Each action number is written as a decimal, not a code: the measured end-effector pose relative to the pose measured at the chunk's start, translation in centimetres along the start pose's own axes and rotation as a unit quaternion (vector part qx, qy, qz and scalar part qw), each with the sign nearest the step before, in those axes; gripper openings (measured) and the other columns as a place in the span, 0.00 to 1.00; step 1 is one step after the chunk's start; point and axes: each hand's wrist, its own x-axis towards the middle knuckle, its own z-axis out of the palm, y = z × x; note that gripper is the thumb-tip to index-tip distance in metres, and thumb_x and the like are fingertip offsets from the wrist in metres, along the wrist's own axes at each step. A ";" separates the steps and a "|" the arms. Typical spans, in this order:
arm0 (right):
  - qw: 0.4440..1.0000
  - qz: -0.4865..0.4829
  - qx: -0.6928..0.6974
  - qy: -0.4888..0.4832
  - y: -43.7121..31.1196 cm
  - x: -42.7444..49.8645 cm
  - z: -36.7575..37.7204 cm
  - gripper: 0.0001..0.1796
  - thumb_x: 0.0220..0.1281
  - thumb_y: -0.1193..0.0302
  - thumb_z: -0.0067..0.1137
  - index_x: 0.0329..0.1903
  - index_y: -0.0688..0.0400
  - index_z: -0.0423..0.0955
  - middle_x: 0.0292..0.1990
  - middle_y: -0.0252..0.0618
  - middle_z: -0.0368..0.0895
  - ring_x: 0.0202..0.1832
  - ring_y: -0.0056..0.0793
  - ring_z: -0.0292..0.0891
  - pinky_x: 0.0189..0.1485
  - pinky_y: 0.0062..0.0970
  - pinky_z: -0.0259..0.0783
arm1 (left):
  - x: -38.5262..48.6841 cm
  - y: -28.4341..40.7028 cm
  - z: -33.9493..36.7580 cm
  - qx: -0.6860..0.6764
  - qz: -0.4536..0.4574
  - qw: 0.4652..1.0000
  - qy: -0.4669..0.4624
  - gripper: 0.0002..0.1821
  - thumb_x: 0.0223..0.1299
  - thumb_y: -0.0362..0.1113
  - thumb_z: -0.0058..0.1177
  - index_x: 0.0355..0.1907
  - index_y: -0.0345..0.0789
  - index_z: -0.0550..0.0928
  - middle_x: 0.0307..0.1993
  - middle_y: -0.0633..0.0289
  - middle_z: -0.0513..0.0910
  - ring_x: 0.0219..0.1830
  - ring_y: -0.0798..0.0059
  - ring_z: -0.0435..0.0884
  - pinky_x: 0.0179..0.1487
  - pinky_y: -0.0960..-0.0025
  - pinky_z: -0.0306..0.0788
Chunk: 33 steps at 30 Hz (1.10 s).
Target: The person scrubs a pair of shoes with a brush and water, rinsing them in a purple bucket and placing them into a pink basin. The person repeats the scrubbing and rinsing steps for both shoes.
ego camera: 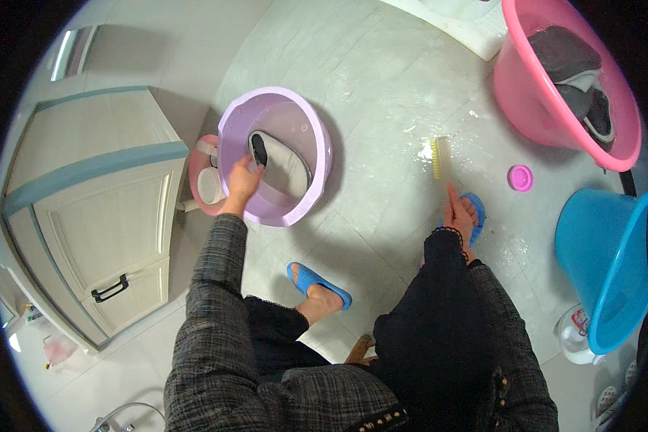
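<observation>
My left hand (244,182) reaches over the near left rim of a purple plastic basin (324,156) that has water in it. Its thumb and fingers are at the opening of a shoe (287,164) with a light sole-like face and dark edging, lying in the basin; the finger contact is partly hidden. To the right, my right hand (456,208) holds the handle of a scrubbing brush (441,157) with yellow bristles, low over the wet tiled floor, beside my blue slipper (478,216).
A pink tub (518,97) at the upper right holds dark shoes (564,54). Below it are a pink lid (520,178), a blue bucket (588,237) and a white bottle (572,337). A white cabinet (108,227) stands left, near a small pink basin (197,162).
</observation>
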 end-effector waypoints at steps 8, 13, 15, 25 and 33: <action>0.999 -0.032 0.001 0.033 1.2 0.0 0.7 0.26 0.60 0.71 0.53 0.63 0.44 0.69 0.26 0.35 0.62 0.29 0.32 0.60 0.36 0.31 0.55 | 0.4 -0.1 8.8 0.035 -0.012 0.993 -0.109 0.66 0.36 0.64 0.67 0.72 0.35 0.44 0.69 0.46 0.53 0.71 0.52 0.50 0.71 0.53 0.47; 0.998 -0.030 -0.047 0.009 2.1 0.1 0.8 0.27 0.58 0.71 0.54 0.63 0.43 0.69 0.27 0.38 0.63 0.31 0.35 0.61 0.36 0.33 0.55 | 0.8 2.7 10.3 0.133 -0.065 0.978 -0.146 0.66 0.37 0.64 0.66 0.72 0.36 0.43 0.69 0.48 0.53 0.71 0.56 0.50 0.70 0.50 0.45; 0.996 -0.031 -0.078 0.010 1.9 0.1 1.1 0.28 0.58 0.71 0.54 0.63 0.43 0.68 0.27 0.38 0.63 0.31 0.36 0.61 0.36 0.33 0.55 | 1.0 3.5 10.6 0.190 -0.081 0.967 -0.150 0.64 0.38 0.64 0.65 0.72 0.36 0.44 0.69 0.49 0.54 0.71 0.57 0.50 0.69 0.48 0.46; 0.997 -0.041 -0.070 0.013 0.7 0.4 0.3 0.26 0.61 0.70 0.52 0.64 0.44 0.68 0.27 0.39 0.64 0.33 0.38 0.62 0.39 0.33 0.56 | 3.1 1.0 9.1 0.070 -0.083 0.991 -0.082 0.46 0.41 0.54 0.68 0.59 0.31 0.64 0.48 0.51 0.80 0.53 0.55 0.76 0.60 0.47 0.56; 1.000 0.006 -0.011 -0.024 -0.1 0.3 -1.5 0.24 0.63 0.69 0.50 0.63 0.47 0.68 0.28 0.43 0.69 0.33 0.39 0.66 0.37 0.35 0.60 | 1.2 -0.2 6.6 -0.512 -0.135 0.846 -0.055 0.24 0.56 0.36 0.61 0.52 0.24 0.73 0.47 0.55 0.79 0.47 0.68 0.79 0.48 0.66 0.74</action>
